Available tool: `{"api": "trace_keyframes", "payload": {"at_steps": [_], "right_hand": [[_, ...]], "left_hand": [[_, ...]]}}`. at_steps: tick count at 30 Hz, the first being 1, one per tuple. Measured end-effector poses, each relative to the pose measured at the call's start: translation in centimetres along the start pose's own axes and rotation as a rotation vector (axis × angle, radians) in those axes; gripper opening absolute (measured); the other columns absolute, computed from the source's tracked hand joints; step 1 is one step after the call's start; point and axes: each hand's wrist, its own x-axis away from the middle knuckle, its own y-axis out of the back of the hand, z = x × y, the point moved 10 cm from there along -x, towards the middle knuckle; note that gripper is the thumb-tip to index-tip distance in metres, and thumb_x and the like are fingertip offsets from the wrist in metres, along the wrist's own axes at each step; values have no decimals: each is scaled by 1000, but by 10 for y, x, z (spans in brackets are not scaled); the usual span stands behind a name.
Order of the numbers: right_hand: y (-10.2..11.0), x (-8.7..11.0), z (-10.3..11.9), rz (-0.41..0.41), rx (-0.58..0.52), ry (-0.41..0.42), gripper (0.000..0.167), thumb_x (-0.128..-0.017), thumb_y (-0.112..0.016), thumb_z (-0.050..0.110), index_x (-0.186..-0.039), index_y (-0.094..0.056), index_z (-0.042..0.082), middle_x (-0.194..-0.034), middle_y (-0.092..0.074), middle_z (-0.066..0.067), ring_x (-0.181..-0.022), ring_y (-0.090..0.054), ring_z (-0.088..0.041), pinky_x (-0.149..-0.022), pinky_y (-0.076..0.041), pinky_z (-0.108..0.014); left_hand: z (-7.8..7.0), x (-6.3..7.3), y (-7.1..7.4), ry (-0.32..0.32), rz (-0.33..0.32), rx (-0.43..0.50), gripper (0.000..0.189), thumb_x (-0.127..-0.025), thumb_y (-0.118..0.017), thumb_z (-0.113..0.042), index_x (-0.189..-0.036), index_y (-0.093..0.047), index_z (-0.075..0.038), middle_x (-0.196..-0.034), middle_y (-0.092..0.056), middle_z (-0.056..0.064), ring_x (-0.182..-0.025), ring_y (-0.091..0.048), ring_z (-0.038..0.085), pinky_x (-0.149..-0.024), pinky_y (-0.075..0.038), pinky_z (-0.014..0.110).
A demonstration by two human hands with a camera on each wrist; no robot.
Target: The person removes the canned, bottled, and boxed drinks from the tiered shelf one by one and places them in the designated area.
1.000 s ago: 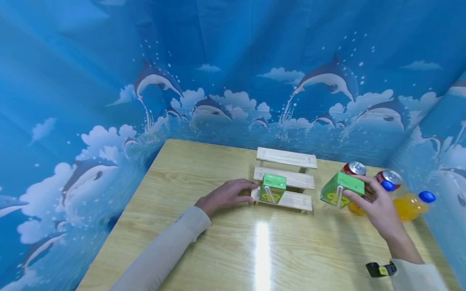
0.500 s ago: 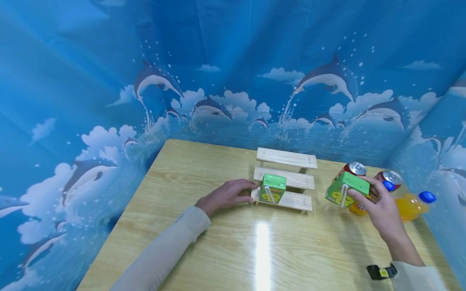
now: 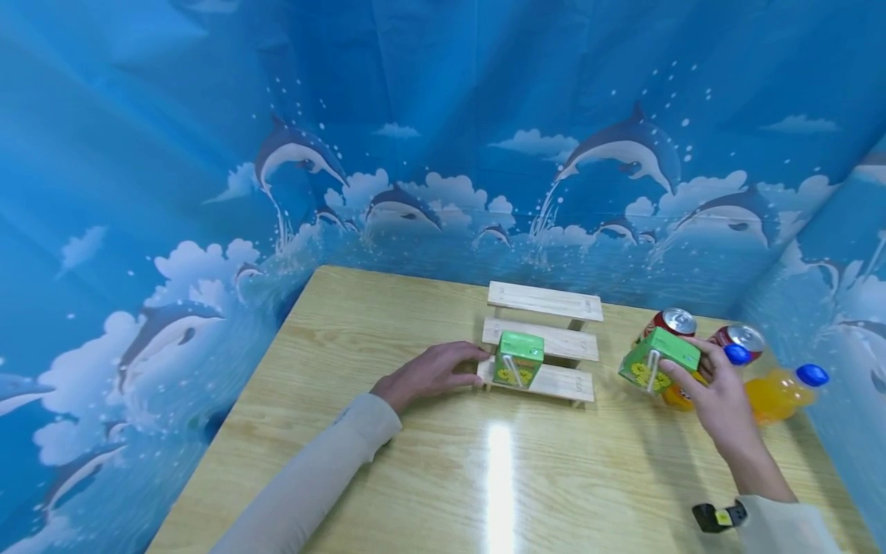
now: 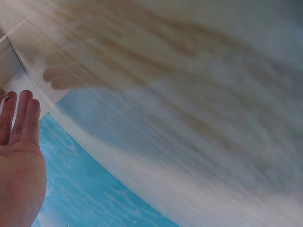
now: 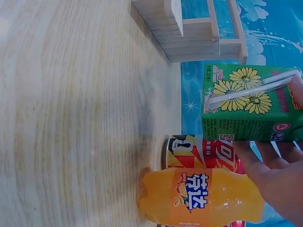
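A green drink carton [image 3: 659, 360] with yellow flowers and a straw on its side is held off the table by my right hand [image 3: 722, 404]. In the right wrist view, the thumb and fingers grip the top end of this carton [image 5: 251, 101]. My left hand [image 3: 434, 373] touches the left end of a three-step wooden stand [image 3: 564, 381]. Its fingers [image 4: 31, 120] look nearly straight in the left wrist view, and one meets a bit of wood. A second green carton [image 3: 519, 358] stands upright on the lowest step, beside my left fingertips.
Behind and beside my right hand stand two red cans [image 3: 674, 322] and orange drink bottles [image 3: 782, 392] with blue caps. One orange bottle [image 5: 203, 196] shows fully in the right wrist view. A blue dolphin curtain [image 3: 415, 138] borders the wooden table [image 3: 388, 485].
My right hand has shifted slightly to the right with the carton, then stayed nearly in place. The left hand and the stand have not moved.
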Motion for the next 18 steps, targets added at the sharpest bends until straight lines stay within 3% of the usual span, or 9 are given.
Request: {"api": "trace_keyframes", "payload": {"at_steps": [6, 12, 15, 18], "right_hand": [[-4, -3, -1, -1, -5, -18, 79, -109, -64, 48, -165, -33, 3, -165, -43, -32, -136, -52, -33, -79, -49, 1], [-10, -4, 0, -16, -21, -13, 80, -109, -65, 47, -165, -33, -1, -166, -42, -33, -134, -54, -28, -81, -48, 3], [-14, -5, -1, -13, -17, -35, 83, -109, -63, 51, -166, -31, -1, -169, -40, -32, -142, -50, -39, -81, -48, 2], [-16, -7, -4, -15, 8, -66, 87, -108, -62, 54, -168, -29, 0, -172, -36, -31, -151, -44, -50, -94, -57, -9]], "left_hand": [[0, 0, 0, -7, -6, -8, 58, -106, -72, -41, -159, -57, -21, -163, -58, -1, -151, -54, 18, -126, -48, 37], [-1, 1, 0, -14, -11, 2, 59, -106, -72, -41, -159, -57, -21, -162, -58, -1, -151, -54, 18, -126, -48, 37], [0, 1, 0, -15, -12, 1, 59, -106, -71, -42, -159, -57, -22, -162, -58, -1, -151, -54, 17, -126, -48, 37], [0, 1, 0, -14, -11, -2, 59, -106, -71, -43, -159, -56, -22, -163, -58, -2, -151, -54, 17, -127, -47, 37]]}}
